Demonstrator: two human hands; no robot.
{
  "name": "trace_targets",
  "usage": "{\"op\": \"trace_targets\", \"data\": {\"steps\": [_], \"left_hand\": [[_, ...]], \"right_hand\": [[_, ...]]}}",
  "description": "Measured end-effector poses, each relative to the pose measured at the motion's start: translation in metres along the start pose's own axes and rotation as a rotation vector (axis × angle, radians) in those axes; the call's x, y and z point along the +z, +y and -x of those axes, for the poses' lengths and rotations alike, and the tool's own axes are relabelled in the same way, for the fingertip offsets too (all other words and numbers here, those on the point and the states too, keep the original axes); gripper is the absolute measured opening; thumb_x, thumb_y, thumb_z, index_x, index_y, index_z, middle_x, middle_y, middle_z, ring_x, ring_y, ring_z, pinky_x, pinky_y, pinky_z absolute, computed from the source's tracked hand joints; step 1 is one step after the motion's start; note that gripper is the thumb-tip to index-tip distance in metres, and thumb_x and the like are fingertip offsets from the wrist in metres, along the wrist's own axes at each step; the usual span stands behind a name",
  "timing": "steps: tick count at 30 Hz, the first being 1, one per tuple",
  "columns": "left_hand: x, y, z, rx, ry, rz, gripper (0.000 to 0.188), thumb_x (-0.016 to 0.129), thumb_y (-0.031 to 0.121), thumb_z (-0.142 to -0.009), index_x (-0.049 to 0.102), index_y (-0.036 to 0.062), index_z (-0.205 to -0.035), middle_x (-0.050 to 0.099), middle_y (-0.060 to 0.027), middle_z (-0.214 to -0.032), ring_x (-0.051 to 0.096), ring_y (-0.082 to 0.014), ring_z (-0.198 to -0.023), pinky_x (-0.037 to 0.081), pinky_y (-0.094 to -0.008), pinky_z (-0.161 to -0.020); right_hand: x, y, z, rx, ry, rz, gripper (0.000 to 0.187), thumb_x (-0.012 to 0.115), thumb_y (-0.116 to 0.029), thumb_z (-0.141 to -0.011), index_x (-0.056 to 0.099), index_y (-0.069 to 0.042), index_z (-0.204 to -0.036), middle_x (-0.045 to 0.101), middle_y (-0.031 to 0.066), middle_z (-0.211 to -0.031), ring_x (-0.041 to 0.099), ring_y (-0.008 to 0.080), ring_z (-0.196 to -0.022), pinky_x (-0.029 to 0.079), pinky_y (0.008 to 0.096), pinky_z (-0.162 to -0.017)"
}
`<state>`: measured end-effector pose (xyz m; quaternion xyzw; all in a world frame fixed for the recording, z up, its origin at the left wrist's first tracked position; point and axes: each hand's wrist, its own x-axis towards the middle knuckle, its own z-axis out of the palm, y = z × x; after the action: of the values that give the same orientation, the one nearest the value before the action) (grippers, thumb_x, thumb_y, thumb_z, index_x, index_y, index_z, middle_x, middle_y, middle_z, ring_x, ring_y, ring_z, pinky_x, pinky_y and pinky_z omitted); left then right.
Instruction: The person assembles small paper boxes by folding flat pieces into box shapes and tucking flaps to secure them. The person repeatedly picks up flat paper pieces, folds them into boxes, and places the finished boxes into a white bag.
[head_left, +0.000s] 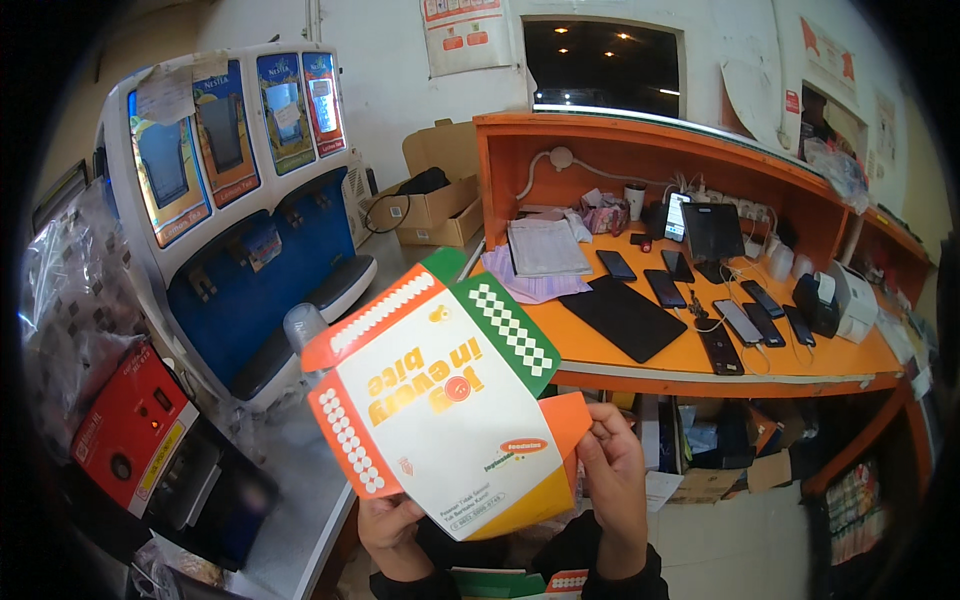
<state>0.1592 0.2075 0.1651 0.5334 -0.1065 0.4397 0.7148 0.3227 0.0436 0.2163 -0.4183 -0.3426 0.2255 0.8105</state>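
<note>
Between my hands is a partly folded cardboard food box (415, 375), white in the middle with orange, green and yellow flaps standing out around it. My left hand (392, 530) grips its lower left edge, below the orange flap with white dots. With the thumb in front, my right hand (610, 460) pinches the orange flap at the right corner. Below, close to my body, part of another green and orange box piece (500, 583) shows between my forearms. The fingers behind the cardboard are hidden.
An orange counter (620, 355) at the right holds several phones (738, 322), a black mat (625, 317), papers (548, 247) and a white printer (853, 300). At the left stand a drink dispenser (265, 260) and a red and black machine (135, 440). Behind is an open carton (425, 210).
</note>
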Motion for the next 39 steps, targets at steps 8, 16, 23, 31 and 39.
{"op": "trace_targets", "data": {"steps": [8, 16, 23, 31, 39], "left_hand": [[0.017, 0.004, -0.011, -0.043, 0.158, 0.249, 0.061, 0.071, 0.011, -0.075, 0.042, -0.0067, -0.126, 0.054, -0.0163, -0.121, 0.055, -0.0258, -0.108, 0.043, -0.0368, -0.092], [0.044, -0.001, -0.041, -0.200, 0.420, 0.161, 0.046, 0.057, 0.009, -0.086, 0.040, -0.0028, -0.126, 0.056, -0.0155, -0.116, 0.059, -0.0219, -0.102, 0.047, -0.0333, -0.087], [0.029, 0.010, -0.035, -0.127, 0.309, 0.004, 0.035, 0.061, 0.003, -0.083, 0.052, -0.0033, -0.116, 0.062, -0.0127, -0.108, 0.061, -0.0172, -0.095, 0.048, -0.0305, -0.082], [0.030, 0.006, -0.033, -0.017, 0.294, -0.038, 0.033, 0.064, 0.003, -0.081, 0.056, -0.0032, -0.112, 0.063, -0.0114, -0.104, 0.061, -0.0154, -0.091, 0.047, -0.0287, -0.081], [0.029, -0.002, -0.030, 0.027, 0.283, -0.087, 0.036, 0.067, 0.007, -0.078, 0.056, -0.0032, -0.111, 0.064, -0.0115, -0.103, 0.060, -0.0158, -0.093, 0.047, -0.0297, -0.082]], "right_hand": [[0.004, 0.018, -0.002, -0.370, 0.261, 0.131, 0.004, 0.054, -0.001, -0.085, 0.052, -0.001, -0.089, 0.059, 0.0083, -0.088, 0.057, 0.0137, -0.080, 0.046, 0.0262, -0.070], [0.016, 0.018, 0.010, -1.331, 0.098, 0.869, 0.019, 0.074, -0.009, -0.069, 0.060, -0.012, -0.080, 0.063, 0.0039, -0.097, 0.061, 0.0273, -0.092, 0.049, 0.0417, -0.088], [0.012, 0.026, 0.003, -0.839, -0.062, 0.761, 0.017, 0.065, -0.004, -0.079, 0.052, -0.007, -0.088, 0.066, 0.0126, -0.094, 0.064, 0.0264, -0.087, 0.049, 0.0411, -0.085], [0.023, 0.046, -0.002, -0.788, 0.038, 0.459, 0.009, 0.058, 0.000, -0.084, 0.050, -0.005, -0.087, 0.065, 0.0190, -0.094, 0.064, 0.0304, -0.083, 0.049, 0.0394, -0.081], [0.003, 0.029, 0.003, -0.277, -0.227, 0.276, 0.023, 0.063, 0.001, -0.081, 0.049, -0.002, -0.100, 0.061, 0.0146, -0.105, 0.061, 0.0209, -0.089, 0.048, 0.0336, -0.081]]}}
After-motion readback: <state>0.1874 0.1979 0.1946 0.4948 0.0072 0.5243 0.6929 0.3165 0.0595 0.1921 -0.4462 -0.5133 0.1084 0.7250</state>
